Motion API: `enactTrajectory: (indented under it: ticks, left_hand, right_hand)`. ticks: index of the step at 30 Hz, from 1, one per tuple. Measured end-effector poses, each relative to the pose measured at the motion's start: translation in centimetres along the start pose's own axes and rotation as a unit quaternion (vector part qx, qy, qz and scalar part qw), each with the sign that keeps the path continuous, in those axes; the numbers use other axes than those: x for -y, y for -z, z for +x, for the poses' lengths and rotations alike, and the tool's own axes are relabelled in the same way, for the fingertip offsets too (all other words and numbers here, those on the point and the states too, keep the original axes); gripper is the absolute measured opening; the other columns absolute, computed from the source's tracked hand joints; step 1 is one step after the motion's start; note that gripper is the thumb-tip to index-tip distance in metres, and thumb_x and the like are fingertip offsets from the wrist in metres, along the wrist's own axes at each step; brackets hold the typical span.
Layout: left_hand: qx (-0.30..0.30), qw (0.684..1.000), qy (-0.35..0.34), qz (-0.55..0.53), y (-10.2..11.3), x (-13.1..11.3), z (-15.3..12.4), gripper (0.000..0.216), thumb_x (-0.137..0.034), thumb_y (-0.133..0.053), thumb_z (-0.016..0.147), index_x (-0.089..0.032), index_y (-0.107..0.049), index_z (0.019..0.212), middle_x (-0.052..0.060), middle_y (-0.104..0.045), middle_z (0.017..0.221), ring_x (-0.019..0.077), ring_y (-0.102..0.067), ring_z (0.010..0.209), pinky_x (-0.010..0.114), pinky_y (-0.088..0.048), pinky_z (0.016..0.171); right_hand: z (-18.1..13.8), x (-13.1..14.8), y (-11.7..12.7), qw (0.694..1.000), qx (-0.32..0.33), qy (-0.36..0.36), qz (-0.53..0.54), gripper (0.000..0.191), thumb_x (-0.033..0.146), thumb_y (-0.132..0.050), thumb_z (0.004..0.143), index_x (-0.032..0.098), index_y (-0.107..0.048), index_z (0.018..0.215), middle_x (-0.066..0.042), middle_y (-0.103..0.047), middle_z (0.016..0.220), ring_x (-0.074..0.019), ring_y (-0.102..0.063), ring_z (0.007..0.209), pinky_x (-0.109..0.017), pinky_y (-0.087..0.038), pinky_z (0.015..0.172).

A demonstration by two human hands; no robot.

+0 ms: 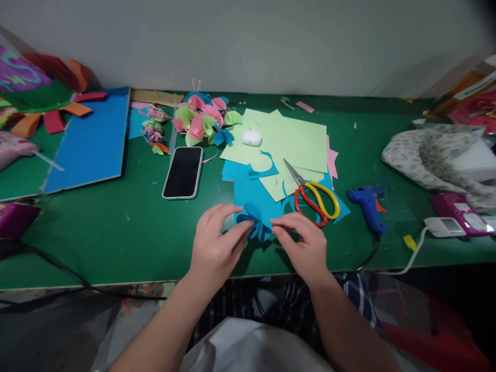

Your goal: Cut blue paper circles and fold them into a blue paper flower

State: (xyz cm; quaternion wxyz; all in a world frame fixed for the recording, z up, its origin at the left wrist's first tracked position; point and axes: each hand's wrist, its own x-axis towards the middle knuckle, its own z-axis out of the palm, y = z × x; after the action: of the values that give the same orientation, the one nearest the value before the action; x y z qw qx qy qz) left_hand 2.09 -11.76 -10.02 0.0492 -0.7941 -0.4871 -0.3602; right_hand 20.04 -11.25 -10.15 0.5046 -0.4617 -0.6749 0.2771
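Note:
A blue paper flower (pixel 253 214) with folded petals is held just above the near edge of the table, over a sheet of blue paper (pixel 248 190). My left hand (pixel 219 240) pinches it from the left between thumb and fingers. From the right, my right hand (pixel 304 245) has thumb and forefinger closed at the edge of a petal; the exact contact is hard to see. Scissors (pixel 310 194) with one red and one yellow handle lie just beyond my right hand, blades pointing away. Light green paper sheets (pixel 298 142) are spread behind the blue paper.
A phone (pixel 183 173) and a pile of finished paper flowers (pixel 203 116) lie left of the sheets. A white earbud case (pixel 251 137) rests on the green paper. To the right are a blue glue gun (pixel 368 206) with its cord and a patterned cloth (pixel 418 152). A blue board (pixel 95 139) lies left.

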Motion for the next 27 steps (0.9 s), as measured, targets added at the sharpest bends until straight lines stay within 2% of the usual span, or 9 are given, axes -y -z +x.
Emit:
enactTrajectory:
  ticks: [4, 8, 14, 18, 19, 21, 23, 25, 27]
  left_hand:
    - [0.081, 0.992, 0.053, -0.076, -0.9, 1.4, -0.4, 0.018, -0.013, -0.054, 0.086, -0.022, -0.069, 0.092, 0.01, -0.061, 0.108, 0.0231, -0.055, 0.104, 0.042, -0.049, 0.087]
    - [0.133, 0.984, 0.078, -0.09, -1.3, 2.7, -0.9, 0.016, -0.019, -0.055, 0.087, -0.022, -0.069, 0.094, 0.009, -0.061, 0.111, 0.0233, -0.057, 0.107, 0.043, -0.049, 0.09]
    - [0.133, 0.98, 0.124, -0.084, -0.6, 3.4, -1.6, 0.023, -0.027, -0.055, 0.087, -0.02, -0.065, 0.108, 0.01, -0.063, 0.11, 0.023, -0.058, 0.105, 0.042, -0.05, 0.089]
    - [0.137, 0.979, 0.126, -0.086, -0.3, 3.5, -1.5, 0.022, -0.028, -0.056, 0.087, -0.02, -0.066, 0.106, 0.009, -0.066, 0.105, 0.0219, -0.06, 0.1, 0.041, -0.051, 0.088]
    - [0.136, 0.979, 0.124, -0.088, -0.3, 3.4, -1.5, 0.022, -0.028, -0.056, 0.087, -0.021, -0.066, 0.105, 0.008, -0.066, 0.104, 0.0214, -0.061, 0.099, 0.04, -0.051, 0.088]
    - [0.13, 0.98, 0.124, -0.091, -0.2, 3.2, -1.5, 0.021, -0.028, -0.055, 0.087, -0.022, -0.067, 0.103, 0.007, -0.067, 0.102, 0.0206, -0.062, 0.097, 0.038, -0.051, 0.087]
    - [0.113, 0.98, 0.136, -0.086, 0.0, 2.5, -1.8, 0.019, -0.027, -0.054, 0.088, -0.022, -0.067, 0.1, 0.006, -0.068, 0.099, 0.0199, -0.062, 0.094, 0.037, -0.051, 0.086]
    - [0.091, 0.98, 0.159, -0.074, 0.4, 1.6, -2.4, 0.018, -0.025, -0.051, 0.089, -0.02, -0.067, 0.096, 0.006, -0.068, 0.094, 0.0186, -0.063, 0.089, 0.035, -0.052, 0.082]
    - [0.08, 0.978, 0.181, -0.063, 0.7, 0.5, -3.3, 0.018, -0.023, -0.049, 0.09, -0.018, -0.066, 0.093, 0.006, -0.068, 0.088, 0.0166, -0.064, 0.081, 0.031, -0.052, 0.075]
  right_hand:
    - [0.2, -0.2, 0.4, 0.999, -0.007, -0.028, 0.012, 0.011, 0.018, -0.059, 0.085, 0.022, -0.069, 0.083, -0.003, -0.07, 0.08, -0.0152, -0.063, 0.073, -0.027, -0.053, 0.063]
    - [0.4, -0.4, 0.6, 0.998, -0.01, -0.06, 0.012, 0.012, 0.018, -0.058, 0.085, 0.021, -0.068, 0.081, -0.003, -0.07, 0.08, -0.0146, -0.063, 0.072, -0.026, -0.052, 0.061]
    - [0.5, -0.7, 0.6, 0.996, 0.002, -0.083, 0.011, 0.012, 0.022, -0.056, 0.086, 0.021, -0.068, 0.083, -0.004, -0.069, 0.081, -0.0146, -0.062, 0.073, -0.026, -0.054, 0.06]
    - [0.6, -1.2, 0.7, 0.996, 0.039, -0.078, 0.015, 0.011, 0.027, -0.06, 0.085, 0.022, -0.069, 0.09, -0.005, -0.067, 0.087, -0.0162, -0.063, 0.077, -0.026, -0.055, 0.058]
    - [0.6, -1.3, 0.6, 0.996, 0.064, -0.066, 0.006, 0.015, 0.029, -0.064, 0.082, 0.023, -0.068, 0.096, -0.006, -0.066, 0.094, -0.0182, -0.063, 0.084, -0.029, -0.056, 0.063]
    - [0.7, -1.5, 0.4, 0.991, 0.128, -0.027, -0.034, 0.037, 0.034, -0.072, 0.075, 0.027, -0.064, 0.111, -0.008, -0.062, 0.114, -0.0241, -0.059, 0.105, -0.039, -0.055, 0.083]
    - [0.8, -1.8, 0.0, 0.978, 0.191, 0.015, -0.083, 0.056, 0.036, -0.076, 0.071, 0.028, -0.057, 0.123, -0.009, -0.056, 0.13, -0.0285, -0.048, 0.122, -0.049, -0.044, 0.101]
    - [0.9, -2.1, -0.5, 0.969, 0.217, 0.043, -0.112, 0.055, 0.036, -0.073, 0.074, 0.027, -0.055, 0.126, -0.009, -0.055, 0.132, -0.0289, -0.044, 0.127, -0.051, -0.038, 0.106]
    - [1.1, -2.5, -1.0, 0.969, 0.205, 0.062, -0.126, 0.042, 0.033, -0.067, 0.081, 0.024, -0.059, 0.121, -0.01, -0.06, 0.126, -0.0281, -0.046, 0.126, -0.05, -0.039, 0.106]
